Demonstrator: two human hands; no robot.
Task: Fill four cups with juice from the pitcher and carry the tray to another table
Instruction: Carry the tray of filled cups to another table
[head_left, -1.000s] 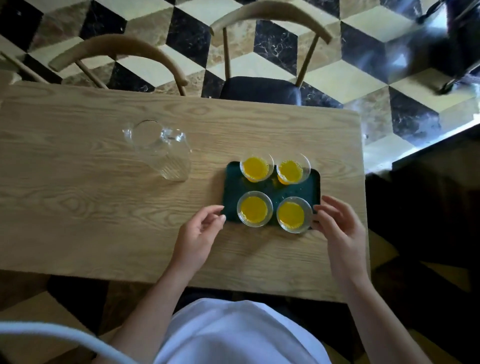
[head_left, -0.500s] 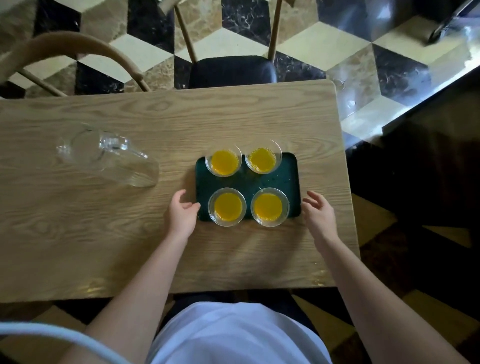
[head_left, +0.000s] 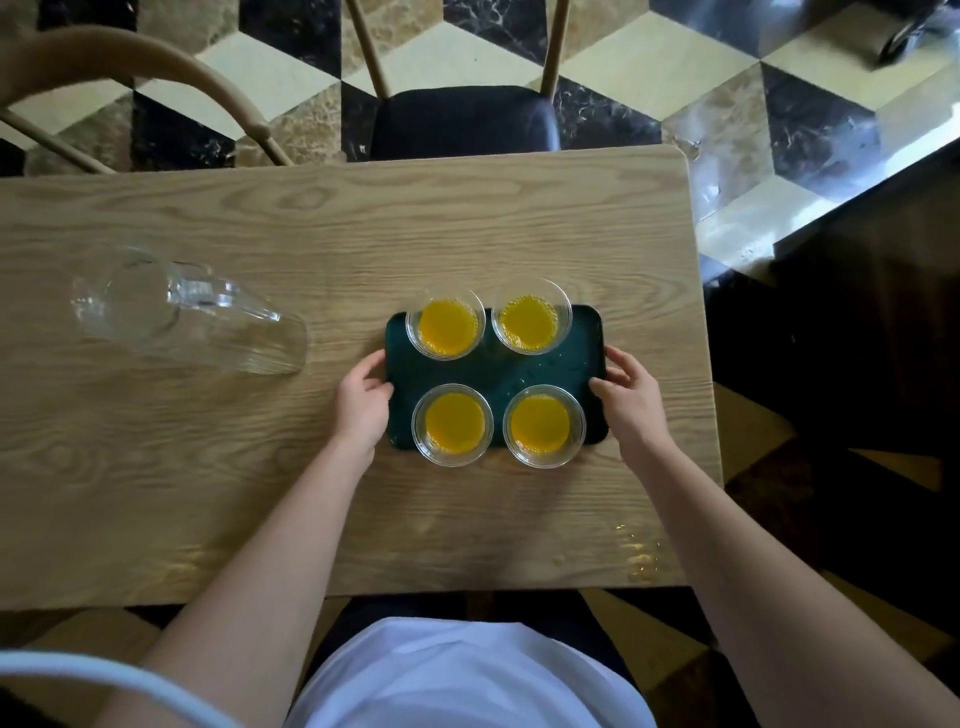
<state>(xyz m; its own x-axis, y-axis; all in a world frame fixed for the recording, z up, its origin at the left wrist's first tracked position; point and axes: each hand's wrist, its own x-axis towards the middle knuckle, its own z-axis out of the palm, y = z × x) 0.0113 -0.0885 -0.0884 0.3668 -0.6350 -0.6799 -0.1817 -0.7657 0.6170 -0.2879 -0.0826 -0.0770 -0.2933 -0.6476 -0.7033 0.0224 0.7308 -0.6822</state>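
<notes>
A dark green tray (head_left: 498, 371) rests on the wooden table (head_left: 260, 441) and carries several clear cups of yellow juice, such as the near left cup (head_left: 453, 423) and the far right cup (head_left: 531, 322). My left hand (head_left: 363, 400) grips the tray's left edge. My right hand (head_left: 626, 397) grips its right edge. The tray still sits flat on the table. An empty clear glass pitcher (head_left: 182, 312) stands on the table to the left, apart from both hands.
Two wooden chairs stand behind the table, one with a dark seat (head_left: 462, 122) straight ahead and one (head_left: 130, 83) at the far left. The table's right edge (head_left: 701, 364) is close to the tray. Patterned tile floor (head_left: 727, 104) lies beyond.
Both hands moved in from just beside the tray and closed on its left and right edges. The view shifted, so the tray and pitcher appear further left.
</notes>
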